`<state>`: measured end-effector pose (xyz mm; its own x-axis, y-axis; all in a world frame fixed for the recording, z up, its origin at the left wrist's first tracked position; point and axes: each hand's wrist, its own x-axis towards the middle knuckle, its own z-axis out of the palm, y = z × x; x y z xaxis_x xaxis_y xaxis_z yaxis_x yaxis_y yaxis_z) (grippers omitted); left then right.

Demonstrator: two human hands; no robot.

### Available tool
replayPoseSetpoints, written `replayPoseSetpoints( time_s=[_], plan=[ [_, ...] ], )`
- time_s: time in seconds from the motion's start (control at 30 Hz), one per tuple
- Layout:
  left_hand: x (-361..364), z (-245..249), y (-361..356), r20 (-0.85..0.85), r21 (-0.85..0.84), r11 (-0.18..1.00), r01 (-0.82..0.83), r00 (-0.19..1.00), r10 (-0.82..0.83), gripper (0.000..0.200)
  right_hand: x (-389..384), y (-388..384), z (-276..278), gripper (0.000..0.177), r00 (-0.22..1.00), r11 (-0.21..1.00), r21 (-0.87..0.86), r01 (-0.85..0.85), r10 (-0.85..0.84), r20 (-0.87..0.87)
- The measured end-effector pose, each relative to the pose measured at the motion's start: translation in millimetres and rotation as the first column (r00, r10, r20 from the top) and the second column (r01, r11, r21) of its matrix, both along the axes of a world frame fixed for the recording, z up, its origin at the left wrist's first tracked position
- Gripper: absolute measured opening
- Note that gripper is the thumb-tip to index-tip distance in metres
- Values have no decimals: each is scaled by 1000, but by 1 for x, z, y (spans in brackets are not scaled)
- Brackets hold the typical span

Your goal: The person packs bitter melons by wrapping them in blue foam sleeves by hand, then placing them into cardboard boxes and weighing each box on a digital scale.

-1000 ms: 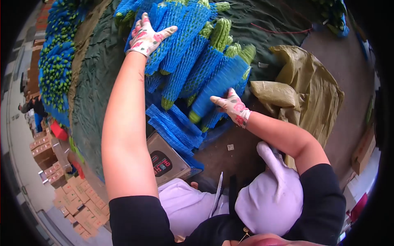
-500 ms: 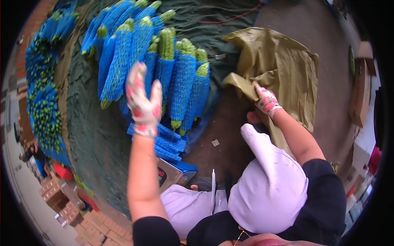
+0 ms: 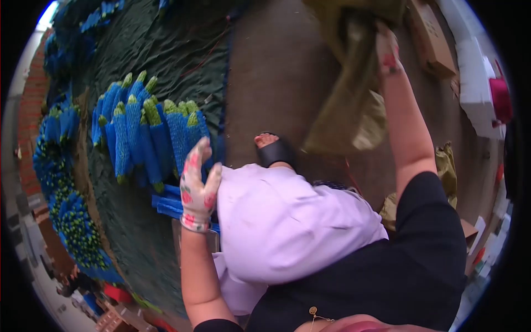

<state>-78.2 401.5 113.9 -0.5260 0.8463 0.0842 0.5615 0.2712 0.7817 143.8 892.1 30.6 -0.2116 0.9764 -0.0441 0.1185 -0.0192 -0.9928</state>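
My left hand (image 3: 198,188), in a white glove with a pink flower pattern, is raised with thumb and fingers apart and holds nothing. Just beyond it lies a pile of bitter melons (image 3: 133,119) in blue foam net sleeves, their bumpy green ends sticking out. Blue foam sleeves (image 3: 168,205) lie flat beside that wrist. At the upper right my right hand (image 3: 388,51), gloved alike, grips an olive-yellow plastic sack (image 3: 345,102). The sack hangs blurred by motion, and part of it runs out of view at the top.
A dark green tarp (image 3: 138,232) lies under the melons. Far left stands a long heap of sleeved melons (image 3: 77,221). A cardboard box (image 3: 431,39) and white boxes (image 3: 478,88) line the right side. A sandaled foot (image 3: 271,146) is on the brown floor (image 3: 265,72).
My right hand has carried the sack up and away to the far right. The view has turned right, so the melon pile sits further left and looks smaller. My left hand stays open.
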Motion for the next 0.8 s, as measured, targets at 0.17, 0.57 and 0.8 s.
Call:
replayPoseSetpoints(
  time_s=[0.17, 0.57, 0.8],
  plan=[
    [24, 62, 131, -213, -27, 937, 350, 913, -347, 101, -36, -72, 125, 49, 145, 813, 147, -564, 273, -951],
    [12, 73, 204, -626, -19, 998, -64, 779, 37, 40, 13, -120, 42, 69, 948, 966, 26, -258, 258, -185],
    [136, 89, 249, 358, 386, 903, 191, 870, -338, 42, 43, -163, 147, 102, 892, 682, 665, -303, 448, -54]
  ],
)
